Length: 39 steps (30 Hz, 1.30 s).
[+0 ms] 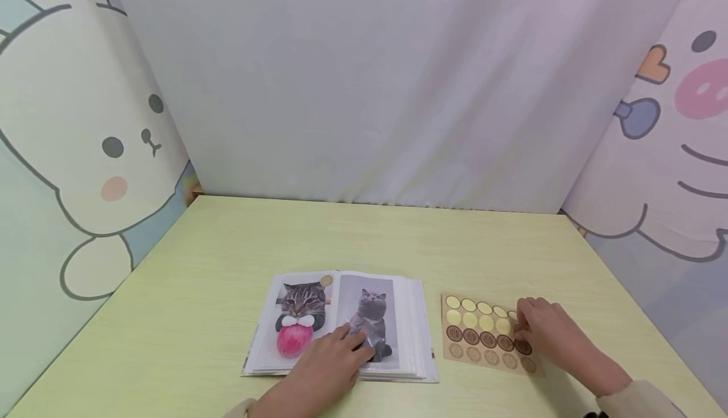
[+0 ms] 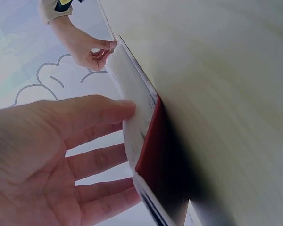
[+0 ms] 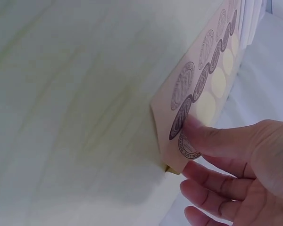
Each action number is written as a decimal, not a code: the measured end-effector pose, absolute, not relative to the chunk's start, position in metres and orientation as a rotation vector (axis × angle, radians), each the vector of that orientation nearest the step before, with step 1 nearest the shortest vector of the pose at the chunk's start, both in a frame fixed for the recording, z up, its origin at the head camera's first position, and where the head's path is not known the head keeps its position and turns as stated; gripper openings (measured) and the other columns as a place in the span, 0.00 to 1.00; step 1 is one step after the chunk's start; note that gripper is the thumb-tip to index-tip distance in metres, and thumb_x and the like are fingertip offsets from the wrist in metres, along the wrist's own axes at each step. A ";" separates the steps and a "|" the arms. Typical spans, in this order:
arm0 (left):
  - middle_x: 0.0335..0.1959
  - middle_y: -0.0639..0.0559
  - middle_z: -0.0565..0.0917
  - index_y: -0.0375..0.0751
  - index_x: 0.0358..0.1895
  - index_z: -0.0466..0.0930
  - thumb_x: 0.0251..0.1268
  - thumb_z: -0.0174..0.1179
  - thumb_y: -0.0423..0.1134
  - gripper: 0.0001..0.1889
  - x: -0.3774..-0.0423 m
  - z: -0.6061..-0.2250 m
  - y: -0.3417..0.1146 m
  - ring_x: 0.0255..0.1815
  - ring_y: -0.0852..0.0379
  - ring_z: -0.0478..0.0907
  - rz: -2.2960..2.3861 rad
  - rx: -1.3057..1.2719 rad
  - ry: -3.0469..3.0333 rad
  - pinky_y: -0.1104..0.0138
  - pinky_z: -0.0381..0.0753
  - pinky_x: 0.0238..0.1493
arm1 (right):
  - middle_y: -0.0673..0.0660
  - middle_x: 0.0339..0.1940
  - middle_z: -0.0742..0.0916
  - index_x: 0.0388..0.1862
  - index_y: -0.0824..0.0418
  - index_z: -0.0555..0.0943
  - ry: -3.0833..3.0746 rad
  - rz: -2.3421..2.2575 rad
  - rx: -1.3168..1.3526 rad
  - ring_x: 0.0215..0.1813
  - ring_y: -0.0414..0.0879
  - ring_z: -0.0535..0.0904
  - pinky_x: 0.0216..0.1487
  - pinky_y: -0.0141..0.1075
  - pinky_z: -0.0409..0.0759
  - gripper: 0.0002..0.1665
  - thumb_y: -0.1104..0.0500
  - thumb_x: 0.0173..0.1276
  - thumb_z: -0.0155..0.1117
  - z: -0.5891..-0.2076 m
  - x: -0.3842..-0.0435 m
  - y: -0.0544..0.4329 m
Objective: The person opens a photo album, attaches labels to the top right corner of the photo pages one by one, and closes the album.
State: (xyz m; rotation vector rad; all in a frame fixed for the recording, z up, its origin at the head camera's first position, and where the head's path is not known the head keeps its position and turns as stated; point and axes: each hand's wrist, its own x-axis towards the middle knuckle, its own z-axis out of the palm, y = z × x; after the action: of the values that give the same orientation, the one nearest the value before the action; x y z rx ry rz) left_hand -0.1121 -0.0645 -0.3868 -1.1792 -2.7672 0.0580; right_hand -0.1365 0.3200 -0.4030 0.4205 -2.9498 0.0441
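Note:
A photo album lies spread on the table, a striped cat with a pink ball on its left page and a grey cat photo on its right. A round gold sticker sits at the left page's top corner. My left hand rests over the album's lower part, fingers on the pages; in the left wrist view its thumb touches the page edges. To the right, my right hand pinches the right edge of a brown sticker sheet, its thumb on the face beside a round printed sticker.
The pale yellow-green table extends behind and around the album and sheet. A light curtain hangs along its back edge. Cartoon-printed panels stand at both sides.

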 end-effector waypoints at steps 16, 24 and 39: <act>0.50 0.56 0.81 0.56 0.46 0.81 0.55 0.64 0.43 0.13 -0.111 -0.386 -0.064 0.51 0.50 0.78 0.046 -1.180 -2.738 0.63 0.81 0.48 | 0.44 0.16 0.74 0.17 0.52 0.72 -3.062 0.032 0.391 0.24 0.39 0.65 0.31 0.39 0.68 0.15 0.57 0.48 0.72 -0.394 -0.141 0.316; 0.51 0.57 0.81 0.57 0.47 0.80 0.55 0.64 0.43 0.14 -0.111 -0.386 -0.064 0.52 0.50 0.78 0.054 -1.182 -2.771 0.63 0.81 0.48 | 0.47 0.20 0.75 0.20 0.54 0.74 -3.164 0.092 0.392 0.25 0.41 0.66 0.28 0.35 0.66 0.11 0.59 0.53 0.69 -0.386 -0.142 0.318; 0.51 0.57 0.80 0.57 0.47 0.80 0.55 0.64 0.44 0.15 -0.112 -0.387 -0.064 0.52 0.50 0.78 0.065 -1.172 -2.778 0.63 0.81 0.48 | 0.50 0.26 0.75 0.22 0.52 0.72 -3.293 0.183 0.499 0.28 0.41 0.65 0.27 0.32 0.65 0.12 0.63 0.51 0.67 -0.375 -0.137 0.325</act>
State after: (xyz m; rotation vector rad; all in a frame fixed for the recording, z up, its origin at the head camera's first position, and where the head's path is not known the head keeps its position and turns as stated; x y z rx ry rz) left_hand -0.1117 -0.0639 -0.3868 -1.1721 -2.7782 0.0653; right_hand -0.1371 0.3247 -0.3749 0.4986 -3.2929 0.1825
